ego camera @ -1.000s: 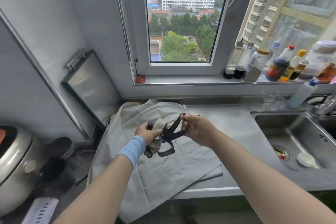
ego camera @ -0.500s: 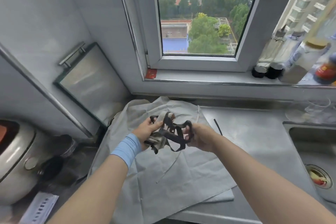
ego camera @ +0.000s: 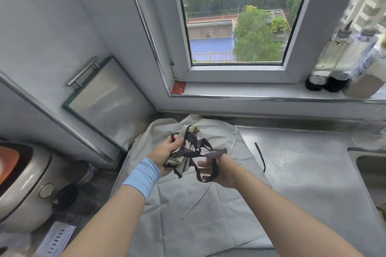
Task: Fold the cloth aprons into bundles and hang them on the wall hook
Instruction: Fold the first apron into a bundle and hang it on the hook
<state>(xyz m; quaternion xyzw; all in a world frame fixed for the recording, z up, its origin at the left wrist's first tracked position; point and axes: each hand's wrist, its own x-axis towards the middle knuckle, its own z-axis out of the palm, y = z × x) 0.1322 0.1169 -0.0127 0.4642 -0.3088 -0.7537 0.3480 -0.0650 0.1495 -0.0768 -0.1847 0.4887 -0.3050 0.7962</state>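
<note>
1. Apron bundle (ego camera: pixel 181 162) — beige cloth rolled small and crumpled, w/ a black strap (ego camera: pixel 194 153) wound loosely across it and hanging in a loop below.
2. The bundle is held in the air, over a second apron (ego camera: pixel 198 210) that lies flat, pale grey, on the steel counter (ego camera: pixel 302 162).
3. Left hand (ego camera: pixel 167 152), blue wristband (ego camera: pixel 143 175) on the wrist: fingers curled round the bundle's left side, thumb on top — firm hold.
4. Right hand (ego camera: pixel 219 171) sits just right of the bundle. The strap loop runs round it and the fingers look closed on the strap; motion blur hides exactly how.
5. Both forearms come in from the bottom edge & meet at the bundle.
6. Thin black strip (ego camera: pixel 260 156) lies on the counter, right of the flat apron.
</note>
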